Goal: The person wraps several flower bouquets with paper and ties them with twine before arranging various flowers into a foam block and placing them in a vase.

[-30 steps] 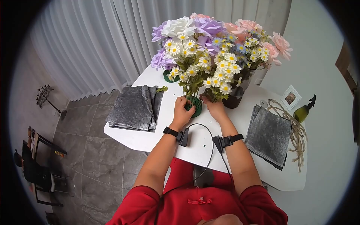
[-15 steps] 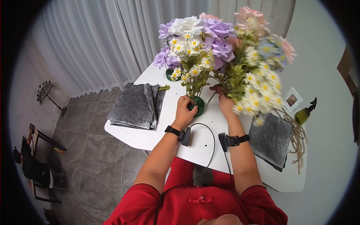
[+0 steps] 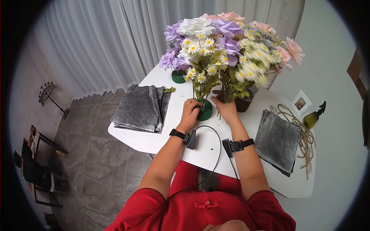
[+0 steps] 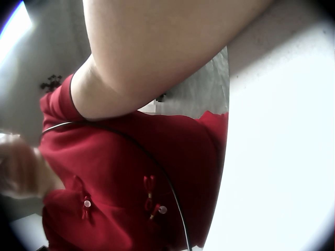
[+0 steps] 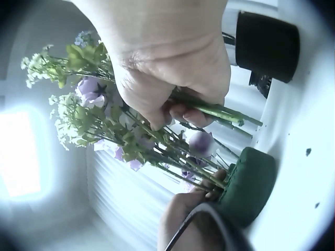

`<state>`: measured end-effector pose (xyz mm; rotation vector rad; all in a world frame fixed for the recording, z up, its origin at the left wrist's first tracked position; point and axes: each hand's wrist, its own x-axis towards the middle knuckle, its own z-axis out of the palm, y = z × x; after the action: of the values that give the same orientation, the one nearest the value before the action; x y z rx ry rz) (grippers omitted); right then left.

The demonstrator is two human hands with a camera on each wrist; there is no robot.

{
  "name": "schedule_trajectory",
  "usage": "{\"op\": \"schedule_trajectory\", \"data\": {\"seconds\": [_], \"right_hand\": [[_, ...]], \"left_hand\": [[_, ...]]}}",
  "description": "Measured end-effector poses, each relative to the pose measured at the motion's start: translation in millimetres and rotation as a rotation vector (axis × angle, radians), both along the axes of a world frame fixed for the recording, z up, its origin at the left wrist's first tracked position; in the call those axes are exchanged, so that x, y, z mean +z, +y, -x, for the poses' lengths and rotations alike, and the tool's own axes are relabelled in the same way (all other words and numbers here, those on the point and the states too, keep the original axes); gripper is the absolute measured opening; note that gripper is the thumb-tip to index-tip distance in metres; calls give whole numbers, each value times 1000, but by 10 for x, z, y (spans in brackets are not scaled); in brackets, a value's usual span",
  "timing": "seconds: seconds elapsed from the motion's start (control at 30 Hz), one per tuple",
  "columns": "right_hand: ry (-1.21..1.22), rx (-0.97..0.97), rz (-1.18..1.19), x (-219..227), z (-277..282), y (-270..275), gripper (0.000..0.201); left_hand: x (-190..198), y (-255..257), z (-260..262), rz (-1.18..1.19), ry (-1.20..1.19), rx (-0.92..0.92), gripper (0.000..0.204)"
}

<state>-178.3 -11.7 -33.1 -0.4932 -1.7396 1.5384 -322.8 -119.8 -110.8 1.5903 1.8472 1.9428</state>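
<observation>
White daisies [image 3: 254, 65], blurred in the head view, rise from the right hand [image 3: 226, 111]. The right wrist view has that hand [image 5: 172, 63] gripping a bundle of green stems [image 5: 227, 115], their cut ends bare above the table. Beside it on the left, the left hand [image 3: 188, 115] holds the round green foam block [image 3: 206, 112] at its near left edge. Daisies [image 3: 198, 50] stand upright in this block [image 5: 250, 185]; the left fingers [image 5: 212, 183] lie at the stem bases. The left wrist view misses the left hand.
Grey sheets are stacked on the left [image 3: 137, 109] and right [image 3: 278, 140] of the white table [image 3: 169, 148]. Purple roses [image 3: 169, 59] stand in another green block [image 3: 178, 77]. A dark vase [image 3: 243, 104] is behind the right hand; cord [image 3: 306, 140], frame [image 3: 300, 103] and green bottle [image 3: 310, 119] lie right.
The right hand's daisies swung out to the right and tilted, then came back up and left toward the other flowers. The left hand has stayed at the green block.
</observation>
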Motion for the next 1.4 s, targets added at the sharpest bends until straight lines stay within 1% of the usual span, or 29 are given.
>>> {"op": "schedule_trajectory", "data": {"seconds": [0.03, 0.1, 0.17, 0.23, 0.3, 0.37, 0.5, 0.53, 0.57, 0.6, 0.67, 0.7, 0.73, 0.77, 0.8, 0.83, 0.87, 0.9, 0.97, 1.0, 1.03, 1.13, 1.17, 1.2, 1.23, 1.3, 1.33, 1.37, 1.4], "right_hand": [[1, -1, 0, 8, 2, -20, 25], [-93, 74, 43, 25, 0, -73, 23], [-103, 32, 40, -16, 22, -134, 21], [-194, 13, 28, -92, 47, -102, 20], [-180, 19, 1, -18, 10, -128, 22], [-233, -4, -29, 22, 8, -149, 21], [-203, 5, -91, -88, 19, -48, 19], [-154, -190, -694, -224, 10, 105, 27], [-58, -196, -746, -393, 29, 248, 29], [121, -77, -564, -566, 91, 359, 32], [437, 187, -7, -613, 68, 454, 38], [285, 85, -59, -215, -35, 293, 34], [127, -5, -108, 211, -140, 114, 31], [131, -46, -90, 298, -187, 69, 28], [135, -87, -73, 426, -236, -5, 25], [185, -42, -52, 562, -301, -103, 23], [246, -50, -2, 595, -292, -101, 21], [245, -50, -3, 635, -327, -113, 21], [364, 17, 115, 774, -446, -170, 17], [406, -23, 172, 835, -473, -216, 20], [407, -27, 167, 892, -527, -236, 20], [424, 7, 39, 1028, -692, -307, 24], [425, 5, 32, 1039, -723, -311, 24], [417, 62, 64, 1039, -764, -313, 24], [412, 119, 97, 1048, -787, -313, 23], [391, 123, 84, 1061, -794, -368, 24], [371, 128, 72, 1072, -796, -394, 24], [373, 122, 72, 1092, -803, -412, 24], [275, 155, 52, 1120, -806, -423, 25]], "left_hand": [[7, -2, -18, 24, 36, 31, 17], [49, -20, -70, 49, 70, 62, 17], [77, -31, -106, 92, 91, 94, 16], [85, -28, -126, 106, 105, 105, 15], [81, -23, -135, 118, 117, 120, 15], [84, -19, -142, 105, 126, 132, 15], [72, -14, -151, 128, 126, 144, 13], [61, -6, -161, 113, 83, 137, 13], [55, -1, -167, 97, 39, 130, 13], [93, -26, -178, 38, 128, 144, 12], [92, -21, -151, 72, 131, 147, 12], [89, -14, -147, 108, 133, 148, 12], [97, -7, -152, 92, 147, 167, 10], [97, -5, -150, 92, 148, 164, 10], [95, -6, -143, 76, 141, 202, 10], [89, -5, -141, 62, 132, 240, 10], [109, -12, -162, 47, 121, 313, 10], [108, -16, -156, 46, 121, 313, 10], [113, -27, -142, 76, 167, 456, 9], [117, -24, -151, 81, 138, 457, 10], [117, -18, -150, 77, 139, 452, 10], [116, -23, -136, 57, 138, 458, 16], [153, -32, -139, -8, 137, 519, 19], [179, -60, -148, -71, 134, 582, 23], [215, -95, -132, -75, 134, 581, 23], [453, -235, -199, -166, 165, 754, 28], [601, -304, -288, -204, 236, 732, 26], [752, -336, -363, -204, 237, 726, 26], [896, -347, -439, -235, 231, 423, 32]]}}
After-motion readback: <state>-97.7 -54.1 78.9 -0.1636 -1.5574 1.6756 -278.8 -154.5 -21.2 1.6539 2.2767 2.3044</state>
